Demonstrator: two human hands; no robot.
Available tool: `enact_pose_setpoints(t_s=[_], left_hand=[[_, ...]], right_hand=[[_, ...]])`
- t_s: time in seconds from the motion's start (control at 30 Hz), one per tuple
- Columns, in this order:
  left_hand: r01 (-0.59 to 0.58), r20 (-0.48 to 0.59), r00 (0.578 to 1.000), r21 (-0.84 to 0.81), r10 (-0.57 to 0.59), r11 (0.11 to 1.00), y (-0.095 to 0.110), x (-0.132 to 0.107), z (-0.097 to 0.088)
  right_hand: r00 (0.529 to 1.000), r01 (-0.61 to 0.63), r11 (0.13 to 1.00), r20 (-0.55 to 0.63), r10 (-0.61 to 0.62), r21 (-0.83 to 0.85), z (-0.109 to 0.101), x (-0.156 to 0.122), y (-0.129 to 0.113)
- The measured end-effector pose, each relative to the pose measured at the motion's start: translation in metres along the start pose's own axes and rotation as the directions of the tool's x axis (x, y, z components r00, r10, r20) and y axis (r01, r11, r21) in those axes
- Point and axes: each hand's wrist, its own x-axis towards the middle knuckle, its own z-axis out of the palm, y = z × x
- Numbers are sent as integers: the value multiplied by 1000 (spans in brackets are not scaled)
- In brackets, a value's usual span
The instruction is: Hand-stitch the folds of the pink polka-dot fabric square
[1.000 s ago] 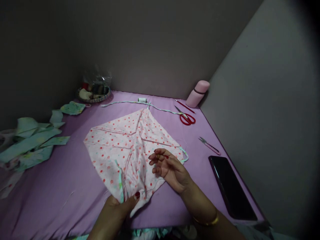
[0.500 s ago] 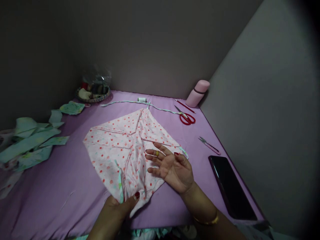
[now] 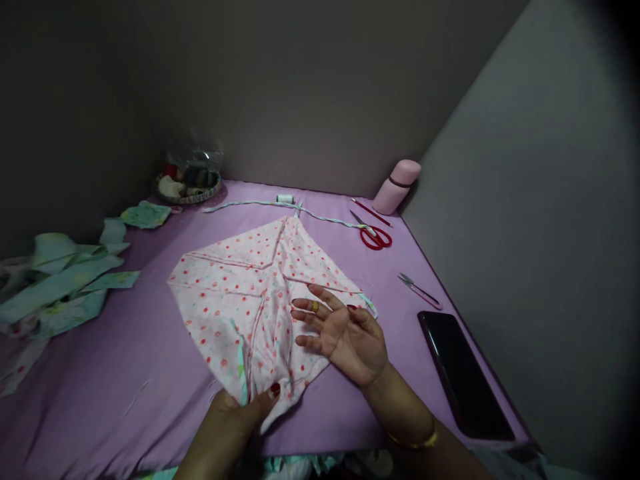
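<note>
Over the purple tabletop (image 3: 140, 347), pinching the dotted cloth (image 3: 227, 310) at its near corner with the left hand (image 3: 237, 415), holding the right hand (image 3: 353, 340) spread above the cloth's right part, with the rest stretching far.

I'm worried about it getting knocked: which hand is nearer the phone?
Right. The right hand is open, to the left of the phone; the left hand is farther left, holding the cloth's near edge.

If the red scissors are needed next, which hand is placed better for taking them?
Probably the right hand: it is open, holds nothing and is nearer the red scissors. The left hand pinches the near edge of the dotted cloth.
</note>
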Motion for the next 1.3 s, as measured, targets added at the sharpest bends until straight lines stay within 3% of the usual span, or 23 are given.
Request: enact_pose_setpoints(t_s=[0.3, 0.5, 0.57, 0.63, 0.73, 0.83, 0.93, 1.0, 1.13, 1.3], left_hand=[[13, 19, 1000, -19, -13, 1000, 8, -3, 5], [22, -10, 1000, 14, -22, 1000, -1, 1, -1], [42, -15, 999, 11, -42, 999, -6, 3, -4], [53, -12, 999, 5, -53, 999, -9, 5, -5], [27, 6, 1000, -24, -27, 999, -10, 6, -6], [-20, 7, 1000, -41, 20, 999, -12, 7, -7], [-60, 31, 998, -30, 61, 998, -15, 9, -10], [-61, 42, 997, -38, 63, 997, -16, 9, -10], [-11, 43, 999, -81, 14, 997, -14, 5, -9], [-15, 51, 999, -70, 18, 997, -12, 2, -10]], right_hand=[[999, 11, 999, 48, -13, 45, -1, 1, 0], [999, 23, 999, 33, -24, 34, -2, 0, 1], [999, 52, 998, 1, -52, -36, -4, 1, 4], [995, 72, 976, -54, -85, -207, -6, 2, 9], [987, 52, 808, -91, -130, -587, -2, -1, 18], [987, 123, 460, 60, -149, -879, 9, -12, 23], [968, 230, 145, 211, -133, -962, 20, -24, 27], [968, 200, 11, 196, -154, -980, 22, -30, 29], [989, 111, -75, 118, -88, -991, 18, -36, 30], [987, 152, -12, 152, -49, -988, 13, -34, 32]])
